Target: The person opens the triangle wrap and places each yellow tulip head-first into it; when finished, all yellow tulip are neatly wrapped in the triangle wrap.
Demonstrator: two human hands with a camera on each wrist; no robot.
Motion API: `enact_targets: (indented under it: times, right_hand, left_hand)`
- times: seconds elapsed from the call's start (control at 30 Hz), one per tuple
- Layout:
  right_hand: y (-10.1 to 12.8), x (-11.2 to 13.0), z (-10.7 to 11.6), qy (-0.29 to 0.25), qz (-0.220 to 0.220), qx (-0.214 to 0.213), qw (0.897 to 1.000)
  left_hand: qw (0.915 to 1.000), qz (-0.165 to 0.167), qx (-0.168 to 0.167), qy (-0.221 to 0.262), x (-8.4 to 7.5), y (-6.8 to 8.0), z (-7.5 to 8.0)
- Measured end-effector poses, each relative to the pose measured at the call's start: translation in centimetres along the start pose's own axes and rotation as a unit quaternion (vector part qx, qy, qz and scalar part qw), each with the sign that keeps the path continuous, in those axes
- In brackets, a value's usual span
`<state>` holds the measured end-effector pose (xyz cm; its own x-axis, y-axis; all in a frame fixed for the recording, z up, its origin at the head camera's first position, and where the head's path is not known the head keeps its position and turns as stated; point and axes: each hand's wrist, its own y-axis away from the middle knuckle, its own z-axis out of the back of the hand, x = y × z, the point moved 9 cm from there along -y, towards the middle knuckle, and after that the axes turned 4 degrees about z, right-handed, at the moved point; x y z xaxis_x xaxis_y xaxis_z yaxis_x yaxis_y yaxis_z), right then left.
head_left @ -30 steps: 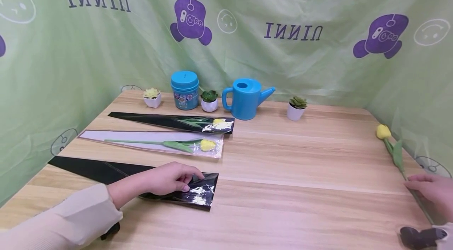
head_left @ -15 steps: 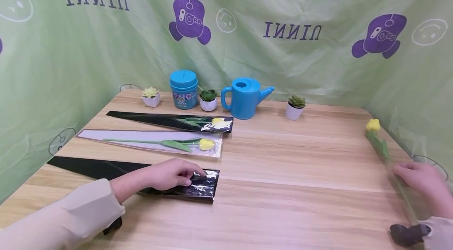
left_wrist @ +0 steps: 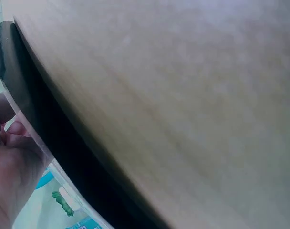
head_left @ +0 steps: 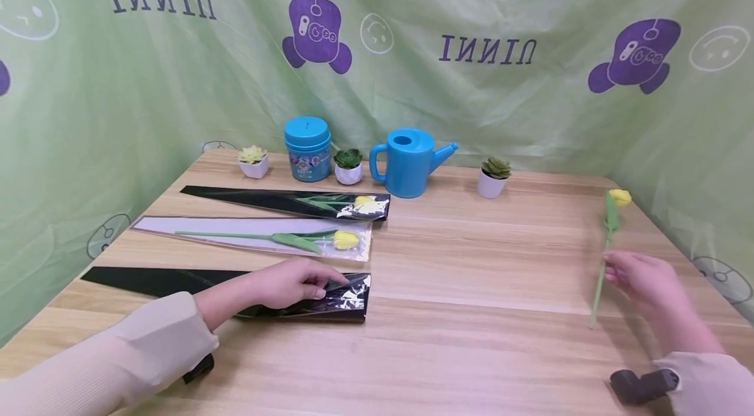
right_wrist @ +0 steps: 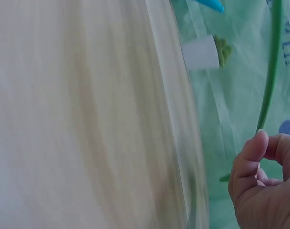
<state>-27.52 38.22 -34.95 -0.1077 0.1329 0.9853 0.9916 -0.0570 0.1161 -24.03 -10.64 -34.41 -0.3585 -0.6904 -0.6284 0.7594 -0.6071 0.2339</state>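
Left hand lies on the black sleeve, its fingers pinching the shiny open end. That sleeve runs long, left to right, with its mouth pointing toward the other hand. Behind the left hand lie two more sleeves, each with a tulip inside. Far to the right, the right hand pinches the green stem of a yellow tulip, flower up, lifted off the table. Only bare wood lies between both hands.
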Motion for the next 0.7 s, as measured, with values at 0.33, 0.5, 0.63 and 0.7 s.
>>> enact_targets:
  times: [0.33, 0.5, 0.63, 0.7]
  right_hand:
    - [-0.1, -0.7, -6.5, -0.046, -0.001, 0.040, 0.998]
    - [-0.1, -1.0, -9.5, -0.056, 0.008, 0.055, 0.997]
    - [-0.1, -1.3, -11.9, -0.055, 0.009, 0.067, 0.996]
    - [0.0, -1.4, -13.0, -0.054, 0.006, 0.072, 0.996]
  left_hand:
    - [0.9994, 0.012, -0.002, 0.033, 0.4, -0.3, 0.0]
    - [0.9989, 0.018, -0.011, 0.041, 0.5, -0.4, 0.1]
    - [0.9990, 0.010, -0.008, 0.043, 0.4, -0.4, -0.1]
    - [0.9990, 0.006, -0.005, 0.043, 0.4, -0.5, -0.3]
